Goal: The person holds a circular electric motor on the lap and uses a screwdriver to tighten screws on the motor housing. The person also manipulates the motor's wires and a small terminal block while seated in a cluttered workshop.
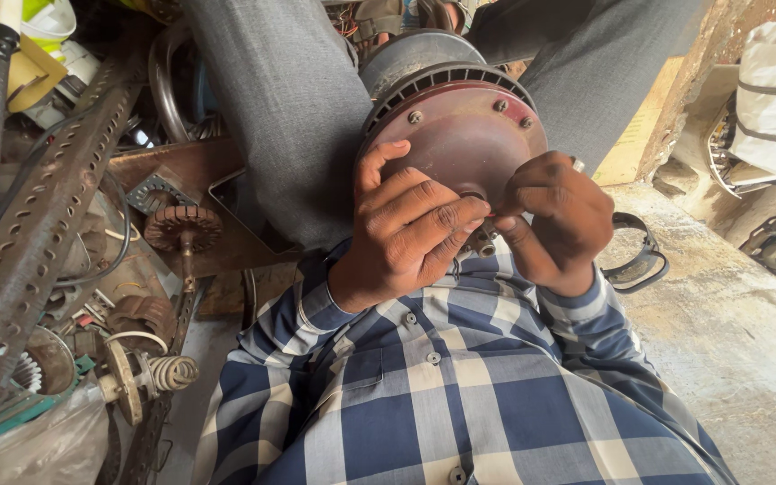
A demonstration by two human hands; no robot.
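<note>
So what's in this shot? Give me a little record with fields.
held thing: round reddish-brown motor housing, bolts around its rim, resting between the person's knees
left hand: fingers on the housing's centre
right hand: pinching at the same centre spot
clothing: blue checked shirt, grey trousers
left side: perforated metal bar, wound motor armature

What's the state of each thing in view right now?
Motor housing: upright between the knees, maroon face toward the camera, rim bolts in place.
Left hand: fingers pressed on the housing's centre hub.
Right hand: pinching at the hub; what it holds is hidden.
Rotor: lying loose on the metal plate, untouched.
Coil spring: lying among the scrap parts.
Slotted angle bar: leaning diagonally, rusty.
</note>
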